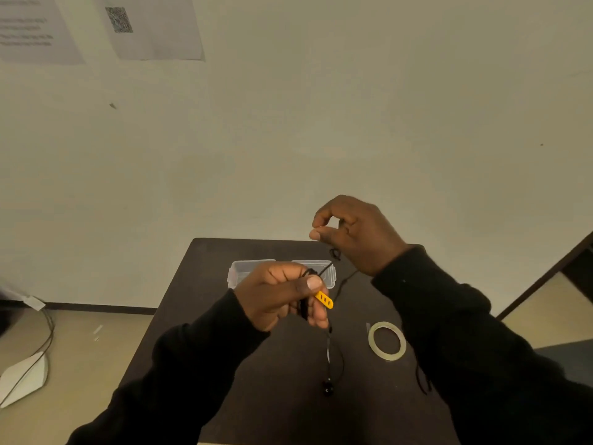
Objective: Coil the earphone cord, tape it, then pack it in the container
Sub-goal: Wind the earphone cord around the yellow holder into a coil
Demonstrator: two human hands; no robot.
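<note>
My left hand [282, 295] is closed over loops of the thin black earphone cord [345, 281], with a small yellow slotted tab [324, 299] sticking out under the thumb. An earbud [328, 388] dangles below it on a strand. My right hand [353, 234] is raised to the right, thumb and forefinger pinched on the cord, which runs down from it to the left hand. A clear plastic container [237, 271] stands at the table's far side, partly hidden by my left hand. A roll of clear tape [386, 341] lies flat on the table at the right.
The small dark table [205, 316] stands against a pale wall. On the floor at the left lie a cable and a white object [25, 377]. Two printed sheets hang on the wall at the upper left. Dark furniture edges in from the right.
</note>
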